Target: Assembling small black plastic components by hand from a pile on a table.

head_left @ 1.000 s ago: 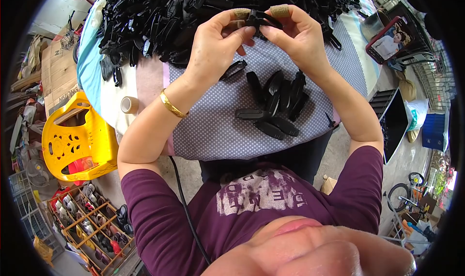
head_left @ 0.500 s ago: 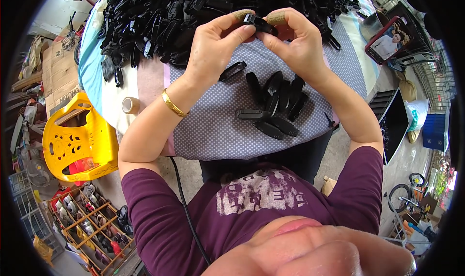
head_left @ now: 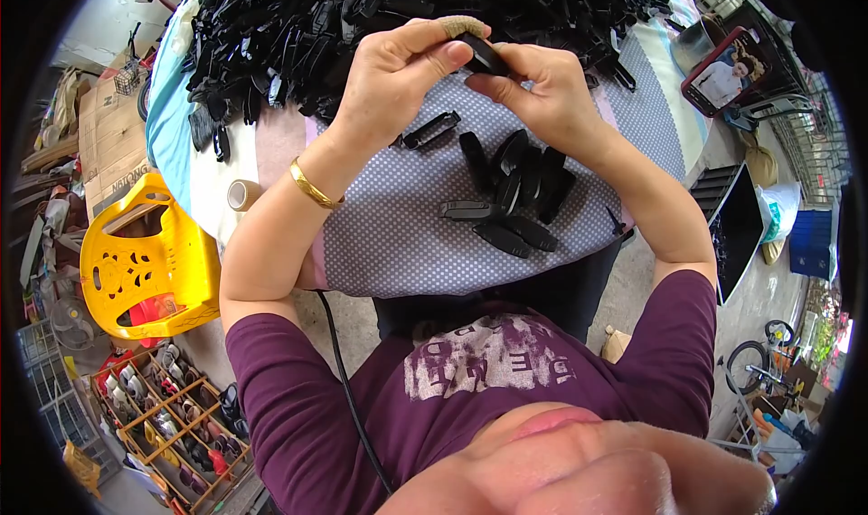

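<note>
Near edge: dotted cloth (head_left: 398, 244) overhangs the table's front, bare at its left.
Small pile (head_left: 511, 194): black clips, just below the hands.
Left hand (head_left: 393, 76): fingers closed on black clip (head_left: 484, 56).
Right hand (head_left: 542, 94): pinching the same clip.
Far: large heap (head_left: 362, 18) of clips fills the table's back edge.

You are raising both hands in front of you, forearms coming up from the lower edge and elbows bent. Your left hand (head_left: 398, 76) is curling its fingers (head_left: 425, 40) inward, the taped forefinger arching on top. Your right hand (head_left: 542, 94) is meeting it, fingertips pinching together where the two hands are touching.
</note>
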{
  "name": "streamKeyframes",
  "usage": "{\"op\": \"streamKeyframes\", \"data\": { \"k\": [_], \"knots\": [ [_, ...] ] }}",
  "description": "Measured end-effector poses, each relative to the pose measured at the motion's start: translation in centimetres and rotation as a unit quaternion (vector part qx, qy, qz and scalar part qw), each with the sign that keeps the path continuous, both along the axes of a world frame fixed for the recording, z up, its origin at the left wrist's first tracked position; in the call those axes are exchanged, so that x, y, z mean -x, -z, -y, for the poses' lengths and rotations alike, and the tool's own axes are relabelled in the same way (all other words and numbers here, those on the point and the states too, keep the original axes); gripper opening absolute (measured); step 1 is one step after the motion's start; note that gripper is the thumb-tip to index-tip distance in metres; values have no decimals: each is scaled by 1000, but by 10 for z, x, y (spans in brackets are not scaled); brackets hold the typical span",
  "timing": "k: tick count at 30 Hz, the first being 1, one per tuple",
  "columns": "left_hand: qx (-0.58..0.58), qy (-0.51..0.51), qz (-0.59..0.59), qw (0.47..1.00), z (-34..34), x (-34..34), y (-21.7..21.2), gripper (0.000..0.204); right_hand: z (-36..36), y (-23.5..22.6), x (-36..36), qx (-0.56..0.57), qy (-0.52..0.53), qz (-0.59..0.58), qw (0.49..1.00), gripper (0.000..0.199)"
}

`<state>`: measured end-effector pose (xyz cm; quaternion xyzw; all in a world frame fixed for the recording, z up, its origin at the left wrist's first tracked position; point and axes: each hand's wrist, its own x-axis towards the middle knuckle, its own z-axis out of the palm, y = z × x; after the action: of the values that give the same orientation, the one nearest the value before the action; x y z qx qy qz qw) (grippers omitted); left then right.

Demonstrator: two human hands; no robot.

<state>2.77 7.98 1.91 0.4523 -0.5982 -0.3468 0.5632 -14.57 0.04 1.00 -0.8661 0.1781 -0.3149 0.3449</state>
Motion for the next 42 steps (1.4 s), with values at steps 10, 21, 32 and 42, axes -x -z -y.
{"op": "streamKeyframes", "data": {
  "k": [10, 21, 32, 42],
  "knots": [
    [-35, 5, -1, 999, 3, -2, -1, 24, 2, 12, -5, 37, 11, 28, 999, 27],
    [-70, -56, 512, 854, -17, -38, -36, 19, 25, -22, 13, 64, -232, -203, 949, 32],
    [57, -167, 572, 801, -4, -16, -4, 19, -7, 0, -18, 179, -146, -168, 958, 36],
    [2, -83, 261, 962, 1, -3, -7, 36, 20, -14, 5, -105, -127, 199, 966, 29]
  ]
}}
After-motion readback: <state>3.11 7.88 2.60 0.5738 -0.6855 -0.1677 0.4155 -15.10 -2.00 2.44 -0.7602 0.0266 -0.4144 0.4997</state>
